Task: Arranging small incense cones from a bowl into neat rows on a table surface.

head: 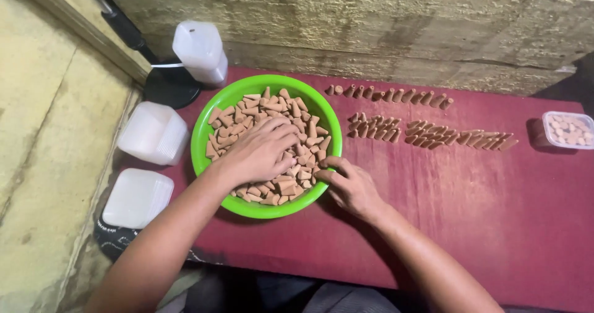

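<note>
The left hand [260, 152] lies palm down inside the green bowl [207, 122], fingers spread wide and resting on the heap of small tan cones [297, 118] that fills it. Cones lie under its palm and all around it, most of them just beyond the fingertips. Whether any cone is caught beneath the palm cannot be told.

The right hand [351, 186] sits at the near right edge of the bowl, fingers curled narrow over the rim, thumb and fingertips touching the green edge and the cones just inside it.

Beyond the right hand, on the dark red surface [495, 214], two rows of cones [427, 132] lie side by side, the farther row shorter. Far to the right of that hand stands a small clear box [567, 130] holding more cones. To the left of the left hand sit stacks of white lidded containers [153, 133], with a white jar [199, 50] past them.
</note>
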